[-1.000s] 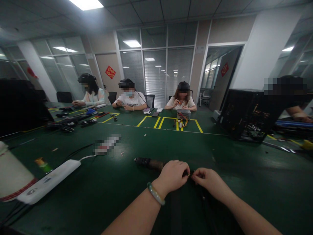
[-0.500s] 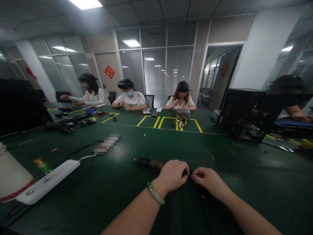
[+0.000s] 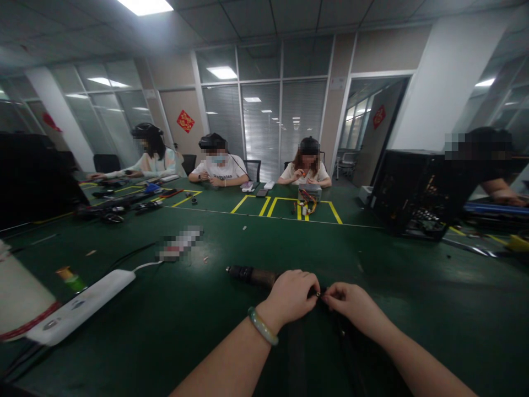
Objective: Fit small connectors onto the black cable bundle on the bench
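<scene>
My left hand [image 3: 292, 292], with a jade-coloured bangle on its wrist, is closed over the right end of a dark cylindrical tool [image 3: 259, 277]. The tool lies on the green table [image 3: 165, 325]; its black ribbed front with a small silver tip points left, and its body is dark brown. A small shiny metal end [image 3: 318, 294] shows by my left fingertips. Just beside it, my right hand [image 3: 349, 300] has thumb and forefinger pinched together; whatever sits between them is too small and dark to make out. Below the hands runs a dark cable-like strip [image 3: 342, 336].
To my left lie a white power strip [image 3: 88, 303], a green-and-gold small item [image 3: 71, 278] and a white cylinder with red trim [image 3: 22, 292]. An open black computer case [image 3: 409, 193] stands right. Several people sit opposite, one behind a grey power supply [image 3: 309, 192].
My hands and the dark tool have barely moved. Across the table, the person at far left has lowered an outstretched hand towards the tabletop.
</scene>
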A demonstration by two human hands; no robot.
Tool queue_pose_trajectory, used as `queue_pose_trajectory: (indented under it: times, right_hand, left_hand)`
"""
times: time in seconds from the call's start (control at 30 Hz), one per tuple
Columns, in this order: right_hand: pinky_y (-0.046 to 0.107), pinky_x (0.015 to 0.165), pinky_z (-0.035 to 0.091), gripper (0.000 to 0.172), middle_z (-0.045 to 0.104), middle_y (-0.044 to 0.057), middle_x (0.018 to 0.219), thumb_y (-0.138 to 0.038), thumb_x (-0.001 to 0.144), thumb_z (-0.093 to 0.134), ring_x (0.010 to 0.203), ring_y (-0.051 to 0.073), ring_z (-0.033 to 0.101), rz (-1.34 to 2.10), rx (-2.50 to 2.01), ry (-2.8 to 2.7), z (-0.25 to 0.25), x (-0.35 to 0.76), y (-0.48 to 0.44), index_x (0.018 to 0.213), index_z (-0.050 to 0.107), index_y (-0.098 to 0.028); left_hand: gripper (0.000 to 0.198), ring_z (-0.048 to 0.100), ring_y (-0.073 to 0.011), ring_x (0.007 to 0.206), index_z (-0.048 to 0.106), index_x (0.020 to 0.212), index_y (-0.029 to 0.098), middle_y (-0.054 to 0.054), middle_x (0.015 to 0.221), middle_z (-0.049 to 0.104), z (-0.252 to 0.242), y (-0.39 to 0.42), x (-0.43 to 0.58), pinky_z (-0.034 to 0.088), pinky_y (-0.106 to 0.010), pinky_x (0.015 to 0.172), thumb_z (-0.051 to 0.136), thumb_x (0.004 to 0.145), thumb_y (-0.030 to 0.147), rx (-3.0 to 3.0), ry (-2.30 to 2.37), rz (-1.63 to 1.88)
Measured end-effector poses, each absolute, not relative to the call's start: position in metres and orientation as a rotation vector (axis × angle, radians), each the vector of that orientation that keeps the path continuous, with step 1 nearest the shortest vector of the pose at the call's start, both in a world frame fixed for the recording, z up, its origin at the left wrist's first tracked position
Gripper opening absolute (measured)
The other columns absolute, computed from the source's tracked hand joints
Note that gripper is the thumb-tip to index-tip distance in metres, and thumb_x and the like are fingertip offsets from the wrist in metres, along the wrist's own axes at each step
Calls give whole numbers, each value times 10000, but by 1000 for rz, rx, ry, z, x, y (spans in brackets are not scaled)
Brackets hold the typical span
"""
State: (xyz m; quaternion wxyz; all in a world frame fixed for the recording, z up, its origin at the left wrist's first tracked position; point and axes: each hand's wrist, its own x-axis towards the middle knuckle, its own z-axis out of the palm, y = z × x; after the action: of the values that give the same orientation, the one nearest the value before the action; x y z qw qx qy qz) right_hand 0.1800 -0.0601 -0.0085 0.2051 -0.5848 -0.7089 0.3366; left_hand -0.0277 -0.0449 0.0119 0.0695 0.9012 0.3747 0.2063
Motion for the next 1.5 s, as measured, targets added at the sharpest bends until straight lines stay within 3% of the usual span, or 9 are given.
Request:
queue_pose_trajectory:
  times: [1.5]
  right_hand:
    - [224, 577, 400, 231, 705, 9, 760, -394, 849, 575, 682, 166, 628, 957, -1649, -1956, -9, 177, -59, 850, 696, -197]
  left_hand:
    - [183, 553, -187, 904, 573, 958, 235, 15, 936, 624, 10, -45, -27, 401, -322, 816, 633, 826, 346, 2709, 1164, 618]
